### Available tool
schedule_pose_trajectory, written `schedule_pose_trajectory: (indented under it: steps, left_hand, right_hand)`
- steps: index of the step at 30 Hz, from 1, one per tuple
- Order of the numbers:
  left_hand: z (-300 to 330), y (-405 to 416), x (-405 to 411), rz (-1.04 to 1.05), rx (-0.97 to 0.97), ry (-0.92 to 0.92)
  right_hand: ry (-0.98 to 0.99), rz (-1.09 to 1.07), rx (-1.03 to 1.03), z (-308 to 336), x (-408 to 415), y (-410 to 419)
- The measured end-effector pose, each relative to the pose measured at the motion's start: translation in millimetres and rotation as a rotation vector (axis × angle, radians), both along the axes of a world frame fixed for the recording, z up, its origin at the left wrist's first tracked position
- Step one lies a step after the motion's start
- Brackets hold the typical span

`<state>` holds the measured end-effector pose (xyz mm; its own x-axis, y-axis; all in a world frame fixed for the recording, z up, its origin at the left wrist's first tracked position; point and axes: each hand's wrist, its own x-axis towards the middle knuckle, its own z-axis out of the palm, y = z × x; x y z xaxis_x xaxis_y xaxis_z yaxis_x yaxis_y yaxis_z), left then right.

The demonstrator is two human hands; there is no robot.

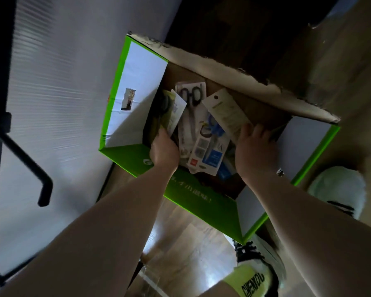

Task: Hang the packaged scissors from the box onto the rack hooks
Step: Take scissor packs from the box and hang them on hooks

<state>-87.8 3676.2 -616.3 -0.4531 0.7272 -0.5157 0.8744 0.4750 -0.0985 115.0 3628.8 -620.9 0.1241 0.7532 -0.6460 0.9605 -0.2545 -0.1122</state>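
Wooden floor [180, 243] holds an open green box [201, 202] of packaged scissors [192, 108]. Left hand [164, 150] and right hand [254, 146] each clamp a pack inside; box flaps [234, 80] crowd them.

Box [135, 161] green outside, white flaps; scissors [192, 97] black-handled; another pair [215, 128] blue-handled

A white panel [58, 99] fills the view from 9 to 11 o'clock, with a black bent bar [28, 161] across it. Wooden floor [180, 239] shows at 6 o'clock. 2 pale shoes [338, 189] sit near 4 o'clock.
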Motion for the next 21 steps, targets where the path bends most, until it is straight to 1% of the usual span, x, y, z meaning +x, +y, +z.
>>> schedule_pose_trajectory:
  steps: [2,4,6,8,9,11,14,16,17,19,21]
  left_hand:
    - [10.9,-2.7,4.2,-0.039,-0.007,0.046]
    - [24.9,-6.8,4.6,-0.078,-0.048,0.056]
    - [34.5,-13.8,6.0,-0.081,-0.069,-0.055]
    - [38.8,-18.2,8.2,-0.048,-0.068,-0.171]
    - [39.6,-16.9,8.0,-0.034,-0.062,-0.181]
    - [39.3,-7.5,5.9,-0.019,-0.046,-0.136]
    - [30.9,11.8,-0.8,-0.01,-0.031,-0.094]
    - [16.6,22.9,-9.3,0.035,-0.06,-0.13]
    - [7.9,26.8,-13.4,0.073,-0.088,-0.164]
    - [-4.9,30.1,-19.0,0.178,-0.136,-0.253]
    - [-11.8,28.1,-19.9,0.218,-0.126,-0.275]
  right_hand:
    - [0.072,-0.056,-0.069,5.9,-2.3,-8.9]
    - [0.237,-0.265,-0.178,12.4,-5.4,-16.4]
    - [0.418,-0.528,-0.278,26.5,-5.5,-22.9]
    - [0.53,-0.675,-0.291,44.9,-3.2,-30.6]
    - [0.568,-0.708,-0.282,53.4,-2.0,-33.8]
    - [0.612,-0.708,-0.273,62.4,-1.0,-35.7]
    - [0.646,-0.674,-0.287,53.6,-2.3,-29.7]
    - [0.684,-0.706,-0.323,42.7,-6.9,-22.7]
    - [0.714,-0.753,-0.35,37.8,-10.1,-19.7]
    - [0.8,-0.921,-0.414,29.4,-17.0,-17.8]
    - [0.854,-1.08,-0.445,21.0,-21.3,-22.4]
